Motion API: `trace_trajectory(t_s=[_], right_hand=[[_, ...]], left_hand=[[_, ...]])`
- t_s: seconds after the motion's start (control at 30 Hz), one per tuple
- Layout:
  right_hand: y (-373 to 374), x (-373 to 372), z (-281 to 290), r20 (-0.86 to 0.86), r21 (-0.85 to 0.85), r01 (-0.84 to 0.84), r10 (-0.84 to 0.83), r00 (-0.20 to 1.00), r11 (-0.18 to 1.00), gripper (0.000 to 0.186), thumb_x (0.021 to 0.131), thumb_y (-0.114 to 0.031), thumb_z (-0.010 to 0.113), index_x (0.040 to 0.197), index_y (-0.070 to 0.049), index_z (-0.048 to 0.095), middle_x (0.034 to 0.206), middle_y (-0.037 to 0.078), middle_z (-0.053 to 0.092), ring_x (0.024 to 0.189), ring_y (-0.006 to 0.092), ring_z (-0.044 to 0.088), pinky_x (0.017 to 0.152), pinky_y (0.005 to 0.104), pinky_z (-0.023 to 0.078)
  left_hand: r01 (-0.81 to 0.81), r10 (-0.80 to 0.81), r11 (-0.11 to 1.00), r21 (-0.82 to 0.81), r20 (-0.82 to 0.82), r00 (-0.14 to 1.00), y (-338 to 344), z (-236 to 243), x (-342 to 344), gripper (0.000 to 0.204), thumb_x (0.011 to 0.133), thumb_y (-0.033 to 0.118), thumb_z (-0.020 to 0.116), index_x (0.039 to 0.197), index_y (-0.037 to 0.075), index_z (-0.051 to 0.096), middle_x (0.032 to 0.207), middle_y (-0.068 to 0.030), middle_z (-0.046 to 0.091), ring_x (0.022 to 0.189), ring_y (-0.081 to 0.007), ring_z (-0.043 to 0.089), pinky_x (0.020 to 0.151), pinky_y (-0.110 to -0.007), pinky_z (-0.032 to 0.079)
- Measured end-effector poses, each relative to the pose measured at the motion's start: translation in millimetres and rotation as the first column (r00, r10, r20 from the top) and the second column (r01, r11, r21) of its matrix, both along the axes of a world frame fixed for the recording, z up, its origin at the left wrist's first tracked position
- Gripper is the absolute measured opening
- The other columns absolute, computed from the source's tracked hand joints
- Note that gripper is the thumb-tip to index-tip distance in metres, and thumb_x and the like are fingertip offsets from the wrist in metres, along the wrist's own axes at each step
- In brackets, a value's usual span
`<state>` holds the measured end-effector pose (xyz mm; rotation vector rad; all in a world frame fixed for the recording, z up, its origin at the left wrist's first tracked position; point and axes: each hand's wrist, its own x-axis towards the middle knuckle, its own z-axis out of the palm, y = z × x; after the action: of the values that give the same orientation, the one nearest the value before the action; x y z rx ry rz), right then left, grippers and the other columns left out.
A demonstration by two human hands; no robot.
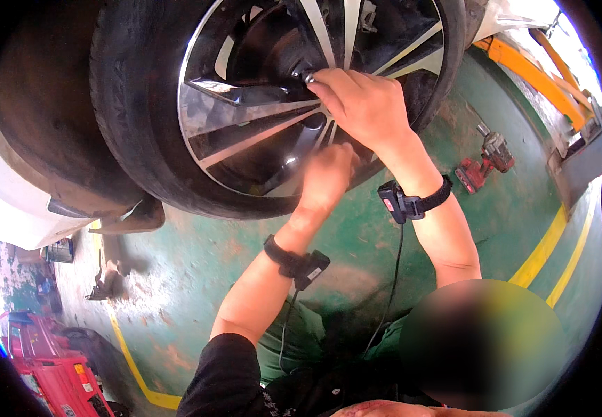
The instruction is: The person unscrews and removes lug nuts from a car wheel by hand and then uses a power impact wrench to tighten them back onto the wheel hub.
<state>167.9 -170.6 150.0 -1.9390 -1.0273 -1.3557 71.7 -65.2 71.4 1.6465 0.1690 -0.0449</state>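
A car wheel with a black and silver spoked rim and a dark tyre hangs in front of me, mounted on a raised car. My right hand is at the hub, its thumb and fingers pinching a small shiny metal wheel nut beside a bolt hole. Lower on the rim, my left hand is just in front of the spokes. Motion smears its fingers, so whether they hold anything does not show. Both wrists wear black straps with small boxes and cables.
A red and grey cordless impact wrench lies on the green floor to the right. Beyond it stands an orange lift arm. At the lower left is a red machine. Yellow lines mark the floor.
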Motion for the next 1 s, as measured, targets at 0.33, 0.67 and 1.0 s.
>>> trace_trajectory(t_s=[0.33, 0.67, 1.0], right_hand=[[6.4, -3.5, 2.6, 0.054, 0.049, 0.093, -0.096, 0.994, 0.994, 0.016, 0.088, -0.022, 0.078, 0.096, -0.015, 0.064, 0.064, 0.000, 0.061, 0.056, 0.0216, 0.066, 0.048, 0.0338, 0.051], [4.2, -3.4, 6.4, 0.012, -0.014, 0.003, -0.003, 1.000, 1.000, 0.017, 0.084, -0.018, 0.081, 0.097, -0.016, 0.072, 0.071, 0.002, 0.068, 0.058, 0.0234, 0.067, 0.050, 0.0339, 0.052], [2.8, -2.8, 8.3, -0.015, -0.024, -0.042, 0.041, 0.999, 0.999, 0.016, 0.082, -0.022, 0.083, 0.092, -0.016, 0.071, 0.071, 0.002, 0.070, 0.059, 0.0231, 0.068, 0.051, 0.0342, 0.053]], left_hand=[[-0.017, -0.041, 0.915, 0.404, 0.134, 0.990, -6.1, -6.4, -3.0, 0.030, 0.103, 0.027, 0.058, 0.096, -0.001, 0.066, 0.071, -0.0103, 0.060, 0.068, -0.0130, 0.054, 0.067, -0.033, 0.048], [-0.011, -0.055, 0.906, 0.424, 0.143, 0.988, -7.7, -9.1, -2.1, 0.030, 0.101, 0.031, 0.061, 0.098, 0.002, 0.068, 0.078, -0.0192, 0.065, 0.070, -0.0312, 0.063, 0.069, -0.039, 0.051], [-0.029, -0.101, 0.854, 0.520, 0.219, 0.971, -8.6, -13.1, -4.8, 0.028, 0.100, 0.030, 0.062, 0.098, 0.003, 0.068, 0.086, -0.0203, 0.070, 0.084, -0.0405, 0.069, 0.073, -0.045, 0.054]])
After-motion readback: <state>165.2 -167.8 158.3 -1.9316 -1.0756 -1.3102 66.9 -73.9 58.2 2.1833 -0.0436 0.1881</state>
